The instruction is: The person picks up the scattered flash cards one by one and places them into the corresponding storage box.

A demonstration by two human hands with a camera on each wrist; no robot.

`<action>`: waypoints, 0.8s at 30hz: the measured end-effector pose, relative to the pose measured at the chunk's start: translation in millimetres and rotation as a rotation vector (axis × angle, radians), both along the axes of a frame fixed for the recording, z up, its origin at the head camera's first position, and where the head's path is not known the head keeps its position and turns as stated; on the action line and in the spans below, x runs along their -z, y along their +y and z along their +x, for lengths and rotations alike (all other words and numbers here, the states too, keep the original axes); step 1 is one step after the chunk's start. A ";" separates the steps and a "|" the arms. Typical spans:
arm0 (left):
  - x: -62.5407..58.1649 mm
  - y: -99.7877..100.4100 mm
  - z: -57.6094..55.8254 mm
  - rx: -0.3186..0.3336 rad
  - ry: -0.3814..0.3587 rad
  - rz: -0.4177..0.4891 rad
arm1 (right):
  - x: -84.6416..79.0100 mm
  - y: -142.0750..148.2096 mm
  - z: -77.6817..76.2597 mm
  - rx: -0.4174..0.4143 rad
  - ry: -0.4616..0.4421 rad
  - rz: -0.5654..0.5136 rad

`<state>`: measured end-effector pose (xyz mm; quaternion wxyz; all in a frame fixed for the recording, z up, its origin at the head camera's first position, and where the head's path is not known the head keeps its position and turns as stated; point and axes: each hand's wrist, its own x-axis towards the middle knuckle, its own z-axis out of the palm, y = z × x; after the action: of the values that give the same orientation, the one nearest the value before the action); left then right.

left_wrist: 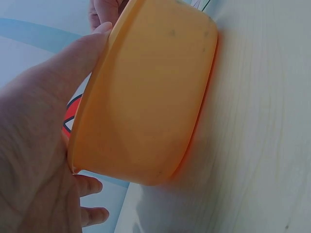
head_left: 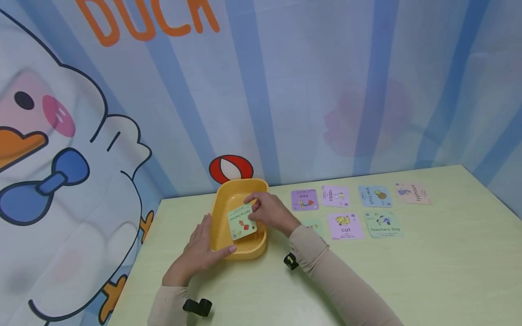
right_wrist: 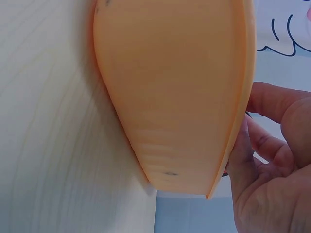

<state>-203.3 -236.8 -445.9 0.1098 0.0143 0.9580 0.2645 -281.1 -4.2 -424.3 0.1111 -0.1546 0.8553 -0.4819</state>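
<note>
A yellow plastic tray stands on the table, and its outer wall fills much of the left wrist view. My left hand rests at the tray's near left corner, its thumb over the front rim and its fingers extended along the left side. Over the right rim reaches my right hand, thumb and fingertips pinching the right edge of a green "Spring Festival" card. That card lies tilted within the tray's outline. In the right wrist view, the tray wall hides the card.
Right of the tray lie a purple "zoo" card, rabbit card, kiwi fruit card, typhoon card, cat card and Teachers' Day card. My right wrist partly covers another green card. A printed curtain hangs behind the table.
</note>
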 end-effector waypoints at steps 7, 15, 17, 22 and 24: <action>-0.6 0.5 0.5 -0.004 0.000 0.001 | -0.8 -0.3 1.0 0.002 0.011 0.001; -1.2 0.0 0.8 0.002 0.009 0.002 | -1.4 -0.5 1.2 0.003 0.007 0.008; -1.2 -0.1 0.9 -0.001 0.007 0.004 | -1.4 -0.7 1.4 0.003 0.011 0.014; -1.1 0.0 1.2 -0.004 0.004 0.007 | -1.4 -1.2 2.1 0.006 0.010 0.029; -0.6 -0.1 1.1 0.000 0.008 0.007 | -1.1 -1.4 2.5 0.009 0.012 0.031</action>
<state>-202.2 -236.9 -445.3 0.1059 0.0157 0.9576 0.2676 -278.6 -5.6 -423.2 0.1064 -0.1520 0.8640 -0.4681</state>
